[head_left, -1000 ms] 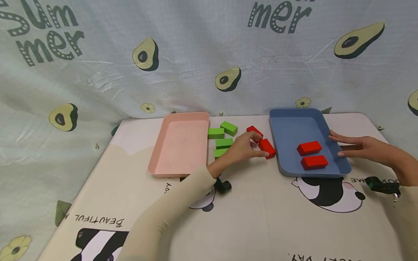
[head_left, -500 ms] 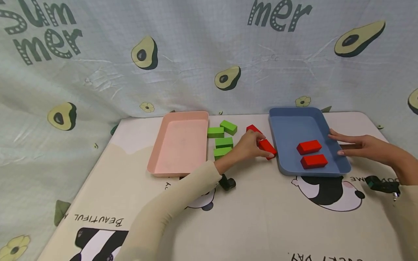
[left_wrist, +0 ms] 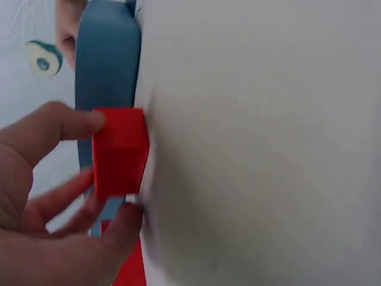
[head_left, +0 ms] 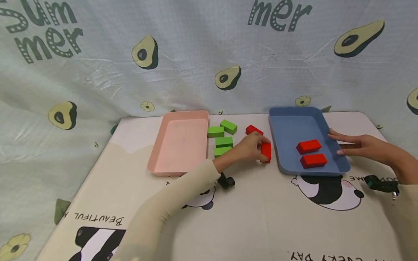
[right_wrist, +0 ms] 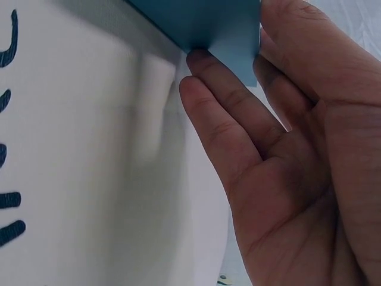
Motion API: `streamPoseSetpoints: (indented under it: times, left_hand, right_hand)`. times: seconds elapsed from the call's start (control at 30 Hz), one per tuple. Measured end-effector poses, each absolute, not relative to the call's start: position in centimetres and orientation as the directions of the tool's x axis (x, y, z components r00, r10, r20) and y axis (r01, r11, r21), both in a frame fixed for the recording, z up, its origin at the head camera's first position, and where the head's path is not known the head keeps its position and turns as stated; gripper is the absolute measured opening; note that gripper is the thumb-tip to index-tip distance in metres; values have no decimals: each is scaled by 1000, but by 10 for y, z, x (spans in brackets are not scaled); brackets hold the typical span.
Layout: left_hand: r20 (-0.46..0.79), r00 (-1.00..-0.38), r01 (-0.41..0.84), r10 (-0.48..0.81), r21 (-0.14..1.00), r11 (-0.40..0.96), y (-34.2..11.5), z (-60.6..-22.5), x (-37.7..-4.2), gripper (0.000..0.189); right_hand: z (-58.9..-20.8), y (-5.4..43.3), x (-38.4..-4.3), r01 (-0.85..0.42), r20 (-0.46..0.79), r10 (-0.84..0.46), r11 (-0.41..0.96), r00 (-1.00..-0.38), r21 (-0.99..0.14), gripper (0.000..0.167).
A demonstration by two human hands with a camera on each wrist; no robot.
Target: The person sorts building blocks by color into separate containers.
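Note:
Just left of the blue tray (head_left: 295, 125), my left hand (head_left: 249, 148) pinches a red block (head_left: 266, 152) between thumb and fingers. Up close in the left wrist view, the red block (left_wrist: 122, 152) shows its end, with fingertips at two opposite sides. Another red block (head_left: 254, 129) lies just behind that hand. My right hand (head_left: 365, 145) has its fingers stretched out against the tray's right wall. In the right wrist view, fingertips of the right hand (right_wrist: 268, 155) meet the blue tray's side (right_wrist: 208, 27). Two red blocks (head_left: 313, 160) lie inside the tray.
A pink tray (head_left: 183, 145) stands on the left of the table (head_left: 248, 217). Several green blocks (head_left: 224, 142) lie along its right side, close to my left wrist. A patterned cloth (head_left: 189, 54) hangs behind the table's far edge.
The red block at my left hand has turned from a slant to nearly straight front-to-back and shifted slightly away from the blue tray. The right hand stays at the tray.

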State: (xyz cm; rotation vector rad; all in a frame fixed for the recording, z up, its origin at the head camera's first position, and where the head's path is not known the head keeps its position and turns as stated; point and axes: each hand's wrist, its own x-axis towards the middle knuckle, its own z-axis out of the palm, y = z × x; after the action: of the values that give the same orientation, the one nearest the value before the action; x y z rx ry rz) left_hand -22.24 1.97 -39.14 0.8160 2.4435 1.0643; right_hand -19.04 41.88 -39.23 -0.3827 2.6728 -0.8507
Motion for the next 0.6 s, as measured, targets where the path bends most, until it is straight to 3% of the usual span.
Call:
streamPoseSetpoints:
  times: [0.27,0.4,0.6]
  left_hand:
    - [-163,-539,354,826,846,398,-2,-389,-236,45]
    - [-188,-527,336,829,849,407,-2,-389,-238,54]
    - [-182,-531,404,828,804,436,0,-391,-239,65]
  right_hand:
    - [-393,419,-191,-144,-219,-337,784,-916,-604,68]
    - [-393,419,-191,-147,-217,-330,795,-918,-589,67]
    - [-394,421,-190,-170,-191,-325,811,-926,-559,65]
